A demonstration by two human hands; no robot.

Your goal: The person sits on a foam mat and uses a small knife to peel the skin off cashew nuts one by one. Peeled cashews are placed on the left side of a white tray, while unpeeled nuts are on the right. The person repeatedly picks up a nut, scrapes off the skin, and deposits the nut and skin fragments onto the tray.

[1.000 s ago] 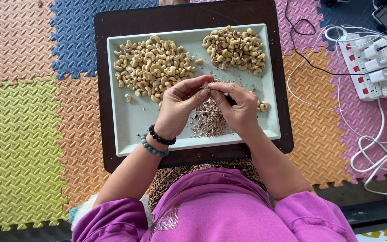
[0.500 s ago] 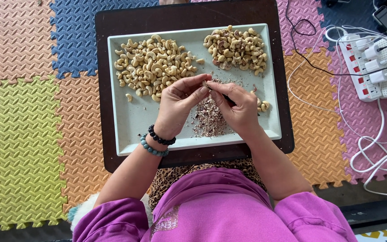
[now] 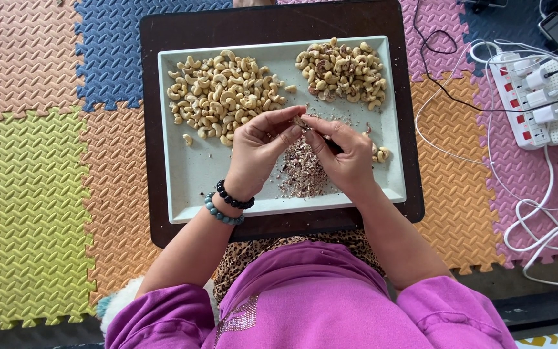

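Over the pale rectangular tray (image 3: 195, 187), the left hand (image 3: 256, 152) and right hand (image 3: 343, 152) are pinching one cashew nut (image 3: 300, 122) between their closed fingertips, above the heap of skin flakes (image 3: 303, 171), between the peeled cashews (image 3: 224, 94) and unpeeled cashews (image 3: 343, 71)

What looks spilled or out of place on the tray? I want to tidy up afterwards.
Little stands out. A few stray cashews lie apart from the pale pile, and a couple sit by the right hand. Skin flakes are heaped under the hands, all inside the tray. White cables sprawl loosely on the mat.
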